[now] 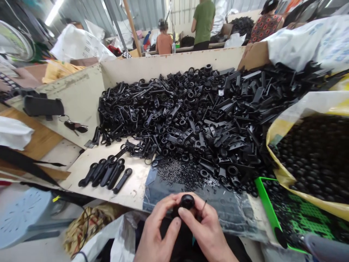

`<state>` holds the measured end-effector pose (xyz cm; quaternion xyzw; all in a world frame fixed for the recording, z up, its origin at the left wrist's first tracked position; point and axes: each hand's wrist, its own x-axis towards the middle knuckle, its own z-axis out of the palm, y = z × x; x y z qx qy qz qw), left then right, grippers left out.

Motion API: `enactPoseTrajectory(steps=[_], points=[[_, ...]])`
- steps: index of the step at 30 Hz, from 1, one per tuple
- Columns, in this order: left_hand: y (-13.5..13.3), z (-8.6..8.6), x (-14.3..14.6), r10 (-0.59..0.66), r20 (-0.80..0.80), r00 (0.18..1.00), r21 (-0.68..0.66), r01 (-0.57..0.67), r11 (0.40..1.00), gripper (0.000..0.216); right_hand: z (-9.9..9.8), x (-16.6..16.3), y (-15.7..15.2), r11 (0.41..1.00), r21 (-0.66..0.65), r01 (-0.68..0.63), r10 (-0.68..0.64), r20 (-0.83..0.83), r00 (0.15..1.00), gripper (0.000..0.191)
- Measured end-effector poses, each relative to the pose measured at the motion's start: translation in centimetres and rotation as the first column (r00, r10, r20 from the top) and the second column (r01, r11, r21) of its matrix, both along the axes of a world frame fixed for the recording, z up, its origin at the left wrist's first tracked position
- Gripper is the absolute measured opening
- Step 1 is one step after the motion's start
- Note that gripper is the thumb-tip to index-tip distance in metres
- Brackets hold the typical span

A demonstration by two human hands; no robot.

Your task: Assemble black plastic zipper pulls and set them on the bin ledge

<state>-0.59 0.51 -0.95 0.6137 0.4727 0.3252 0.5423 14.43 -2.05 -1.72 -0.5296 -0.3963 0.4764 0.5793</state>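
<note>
Hands in view at the bench: two. Black part with a round end (187, 200) in the grasp: one, held low and central, in front of the blue cloth (229, 207).

Left hand (158, 229): enters from below, fingers curled round the far side of the part, thumb pointing up and inward beside it; closed about the part. Right hand (208, 229): enters from lower right, fingers bent behind, thumb laid across to the left and pressed just below the round end; clamped on the same part. The two hands nearly meet at the fingertips. A thin dark sliver (205, 205) shows by the right forefinger; cannot tell what it is.

Counts. Long black pieces (122, 181) laid side by side on the pale board (136, 178), left: at least five; overlap prevents an exact figure. Heap of black parts (169, 120): too many to count. Small screws (171, 173): one pile, uncountable. Pale pins (211, 182): one small cluster. Green tray (266, 203): one. Yellow-edged bag (280, 171) of black balls (313, 156): one. Key ring (64, 118): one. Blue stool (24, 214): one. Background people (204, 22): three.
</note>
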Motion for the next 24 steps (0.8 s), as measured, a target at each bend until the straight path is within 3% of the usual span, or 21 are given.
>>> enactPoseTrajectory(steps=[4, 8, 13, 15, 17, 20, 24], points=[[0.7, 2.0, -1.3, -0.019, 0.054, 0.998, -0.003, 0.020, 1.000, 0.076, 1.1, 0.4, -0.6, 0.987, -0.063, -0.146, 0.152, 0.094, 0.984, 0.018], [0.7, 3.5, -1.5, -0.245, -0.019, 0.969, -0.142, 0.240, 0.960, 0.055, 1.6, 0.4, -1.2, 0.983, 0.008, -0.184, 0.176, 0.246, 0.953, 0.019], [0.3, 3.8, -1.0, -0.266, 0.042, 0.963, -0.187, 0.269, 0.945, 0.048, 1.6, 0.2, -1.9, 0.979, 0.061, -0.196, 0.175, 0.254, 0.951, 0.020], [0.2, 3.6, -0.6, -0.252, 0.080, 0.964, -0.222, 0.264, 0.939, 0.046, 1.4, -0.2, -1.8, 0.983, 0.006, -0.184, 0.181, 0.165, 0.970, 0.021], [0.4, 3.1, -0.1, -0.228, 0.085, 0.970, -0.258, 0.243, 0.935, 0.045, 1.0, -0.7, -1.4, 0.976, -0.068, -0.206, 0.204, -0.031, 0.978, 0.026], [0.8, 2.2, 0.2, -0.190, 0.108, 0.976, -0.347, 0.217, 0.912, 0.057, 0.5, -1.0, -0.3, 0.949, -0.173, -0.264, 0.195, -0.336, 0.921, 0.039], [1.1, 2.2, -0.6, 0.003, 0.264, 0.964, -0.460, 0.123, 0.879, 0.077, 0.2, 0.2, 1.0, 0.941, -0.219, -0.258, 0.110, -0.523, 0.845, 0.041]])
